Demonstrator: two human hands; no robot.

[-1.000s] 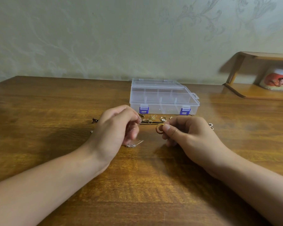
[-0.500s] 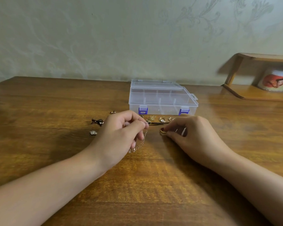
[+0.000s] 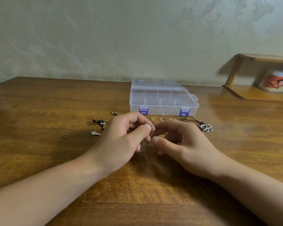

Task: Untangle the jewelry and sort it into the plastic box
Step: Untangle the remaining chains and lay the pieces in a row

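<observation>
On the wooden table, my left hand [image 3: 124,139] pinches the upper end of a thin chain [image 3: 152,133] between thumb and forefinger. The chain hangs down, its clasp end [image 3: 140,152] near the tabletop. My right hand [image 3: 180,142] is right beside it, fingers curled, with the thumb tip closing on the chain's middle. Behind both hands stands the clear plastic box [image 3: 163,101], lid down, with blue latches. A gold tangle [image 3: 153,118] and small gold rings [image 3: 162,119] lie in front of the box.
A black cord piece [image 3: 99,123], a silver charm [image 3: 95,133] and a small bead piece [image 3: 113,113] lie to the left. A flower pendant on a black cord [image 3: 206,128] lies to the right. A wooden shelf [image 3: 252,93] with a mug [image 3: 276,82] stands far right.
My right hand set a gold ring down on the table, then moved left to the chain. My left hand lifted the chain so it hangs.
</observation>
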